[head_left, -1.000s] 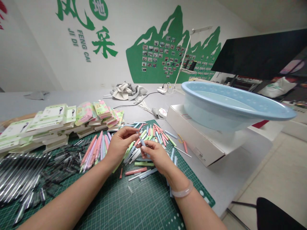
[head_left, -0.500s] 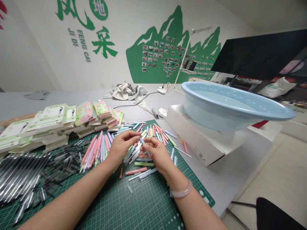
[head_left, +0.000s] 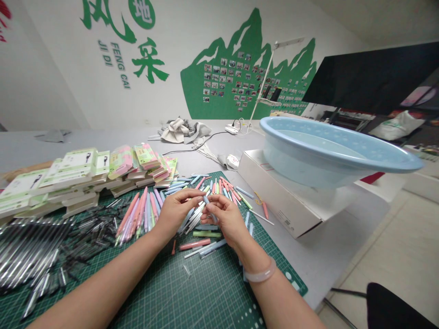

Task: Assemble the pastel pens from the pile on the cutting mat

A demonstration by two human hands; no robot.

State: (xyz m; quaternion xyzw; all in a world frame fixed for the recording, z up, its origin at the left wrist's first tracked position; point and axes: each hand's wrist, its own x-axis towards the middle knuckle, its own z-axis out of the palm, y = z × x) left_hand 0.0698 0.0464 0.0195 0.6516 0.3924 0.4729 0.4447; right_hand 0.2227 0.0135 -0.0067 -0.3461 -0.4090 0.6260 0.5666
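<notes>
Shows green "风" and "采" on the white wall [head_left: 164,27] between 10 and 11 o'clock, plus white "地" on a green disc [head_left: 142,13] at 11. Reads "JI DI" and "FENG CAI" on that wall at 10. Bears "5" on a pink-and-green box [head_left: 145,156] at 9. Is too small to read on the carton label [head_left: 284,218] at 4.

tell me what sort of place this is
Probably a workroom or small workshop: loose pen parts lie on a green cutting mat, small boxes are piled beside them, and photos dot the wall.
</notes>
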